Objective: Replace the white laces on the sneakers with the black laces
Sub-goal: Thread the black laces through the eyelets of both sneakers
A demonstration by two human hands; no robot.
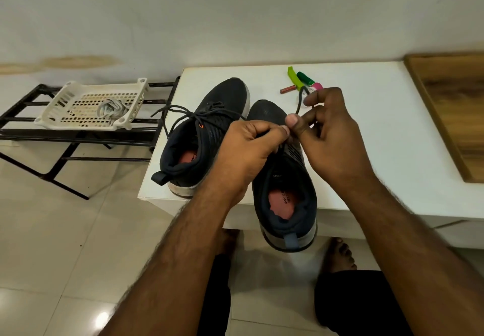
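While both hands work above the right-hand shoe [285,178], the left hand [251,147] pinches the black lace [300,100] between thumb and curled fingers, and the right hand [332,136] grips the same lace, a loop of it rising over its forefinger. This shoe sits on a white table [366,131] with its heel overhanging the near edge. Just beside it, the left-hand shoe [201,136] is already threaded with a black lace, its ends trailing loose. The white laces [111,109] lie bundled in a cream plastic basket [65,100] on a black metal rack [78,136] left of the table. Small coloured items [305,80] rest near the table's far edge.
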